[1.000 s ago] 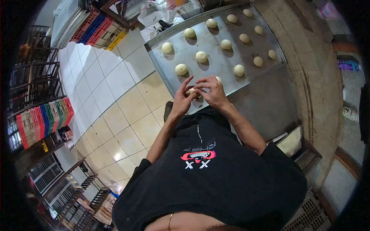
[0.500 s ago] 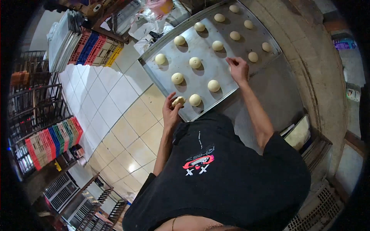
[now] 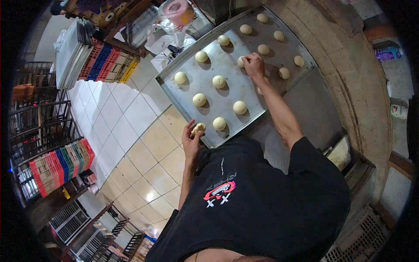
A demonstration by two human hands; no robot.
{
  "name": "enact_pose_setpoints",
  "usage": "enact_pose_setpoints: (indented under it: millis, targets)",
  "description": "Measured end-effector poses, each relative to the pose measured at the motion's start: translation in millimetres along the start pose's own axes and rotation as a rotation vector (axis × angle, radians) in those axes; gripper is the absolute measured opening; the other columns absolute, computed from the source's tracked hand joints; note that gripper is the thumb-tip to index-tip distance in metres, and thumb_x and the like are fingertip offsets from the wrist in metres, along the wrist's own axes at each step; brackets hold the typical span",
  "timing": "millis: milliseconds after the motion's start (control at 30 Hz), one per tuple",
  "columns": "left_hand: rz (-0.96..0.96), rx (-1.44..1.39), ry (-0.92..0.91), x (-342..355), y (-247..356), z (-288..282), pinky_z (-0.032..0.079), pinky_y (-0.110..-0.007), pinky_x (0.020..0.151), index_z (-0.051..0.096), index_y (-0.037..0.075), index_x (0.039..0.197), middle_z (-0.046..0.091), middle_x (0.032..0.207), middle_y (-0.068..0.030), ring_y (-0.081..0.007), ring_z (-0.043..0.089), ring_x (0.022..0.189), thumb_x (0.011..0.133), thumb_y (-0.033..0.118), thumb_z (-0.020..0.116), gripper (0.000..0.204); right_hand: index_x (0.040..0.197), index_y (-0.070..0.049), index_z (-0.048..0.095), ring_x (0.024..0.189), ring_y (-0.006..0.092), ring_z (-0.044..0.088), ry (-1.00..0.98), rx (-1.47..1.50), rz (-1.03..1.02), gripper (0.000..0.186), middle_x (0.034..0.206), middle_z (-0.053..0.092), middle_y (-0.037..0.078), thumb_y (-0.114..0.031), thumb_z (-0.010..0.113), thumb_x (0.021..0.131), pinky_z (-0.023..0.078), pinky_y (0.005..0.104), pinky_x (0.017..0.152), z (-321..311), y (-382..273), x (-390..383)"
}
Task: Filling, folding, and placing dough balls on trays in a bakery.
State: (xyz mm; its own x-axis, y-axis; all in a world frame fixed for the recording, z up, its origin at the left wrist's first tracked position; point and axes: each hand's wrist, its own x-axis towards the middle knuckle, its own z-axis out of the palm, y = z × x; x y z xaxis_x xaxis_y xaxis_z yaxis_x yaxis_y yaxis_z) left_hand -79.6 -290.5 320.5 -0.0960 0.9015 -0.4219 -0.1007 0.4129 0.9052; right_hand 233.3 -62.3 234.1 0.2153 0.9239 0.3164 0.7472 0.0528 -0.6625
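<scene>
- Nearest, beside the tray's front left corner, the left hand (image 3: 190, 139) has its thumb and fingers curled partway closed around a misshapen lump of pale dough (image 3: 198, 128).
- The right hand (image 3: 253, 65) reaches over the tray, fingers bunched closely at the side of a round dough ball (image 3: 241, 62); whether they grip it or only press it, I cannot tell.
- Judging by this, the step in hand is placing or adjusting dough on the tray, with the left hand keeping the lump ready. Any next move calls for a light touch, as the dough looks soft, and for fingers kept clear of the neighbouring balls.
- Beneath them lies a shallow metal baking tray (image 3: 238, 87), its surface dully shining and a little speckled; dough balls stand well apart in loose rows, one partly hidden by the right forearm.
- The tray rests on a grey worktop (image 3: 307, 109), bare on its near right side.
- Left of it runs a tiled floor (image 3: 135, 109), whitish further off and yellowish closer in.
- Beyond are crumpled plastic bags (image 3: 159, 41), multicoloured plastic crates (image 3: 65, 163) and dark racks (image 3: 39, 91).
</scene>
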Motion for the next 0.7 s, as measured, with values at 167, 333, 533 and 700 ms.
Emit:
enact_pose_setpoints:
  millis: [167, 333, 533, 700]
  targets:
    - [0.021, -0.004, -0.011, 5.7, -3.2, 6.0, 0.054, -0.033, 0.084, 0.046, 0.002, 0.13, 0.059, 0.115, -0.0148, -0.0221, 0.061, 0.101, 0.085, -0.001, 0.058, 0.047, 0.087, -0.007, 0.072, 0.087, 0.0332, 0.06, -0.078, -0.058, 0.103, 0.015, 0.088, 0.065, 0.016, -0.015, 0.063, 0.077, 0.047, 0.0437, 0.079, -1.0, -2.9, 4.5]
    - [0.037, 0.0, -0.121, 17.0, 6.8, 22.6, 0.053, -0.034, 0.086, 0.046, 0.003, 0.131, 0.059, 0.116, -0.0149, -0.0232, 0.06, 0.104, 0.088, 0.003, 0.058, 0.045, 0.098, -0.009, 0.069, 0.089, 0.0328, 0.06, -0.138, -0.28, 0.072, 0.022, 0.092, 0.066, 0.015, -0.013, 0.061, 0.078, 0.048, 0.0425, 0.082, -12.0, -33.7, -3.2]
    - [0.062, -0.016, -0.237, 31.4, 19.7, 55.5, 0.051, -0.033, 0.087, 0.039, 0.004, 0.135, 0.058, 0.117, -0.0163, -0.0217, 0.06, 0.103, 0.087, -0.003, 0.057, 0.052, 0.086, -0.007, 0.071, 0.095, 0.0291, 0.058, -0.38, 0.207, -0.148, 0.012, 0.098, 0.066, 0.012, -0.014, 0.068, 0.077, 0.045, 0.0419, 0.086, -59.4, -101.3, -75.1]
    - [0.119, 0.088, -0.422, 29.2, 28.8, 74.7, 0.049, -0.031, 0.088, 0.029, 0.005, 0.14, 0.06, 0.112, -0.016, -0.0196, 0.06, 0.101, 0.086, -0.006, 0.057, 0.062, 0.084, -0.005, 0.071, 0.09, 0.0275, 0.057, -0.588, 0.37, -0.098, 0.015, 0.092, 0.065, 0.009, -0.016, 0.072, 0.074, 0.045, 0.0387, 0.082, -99.1, -147.3, -136.9]
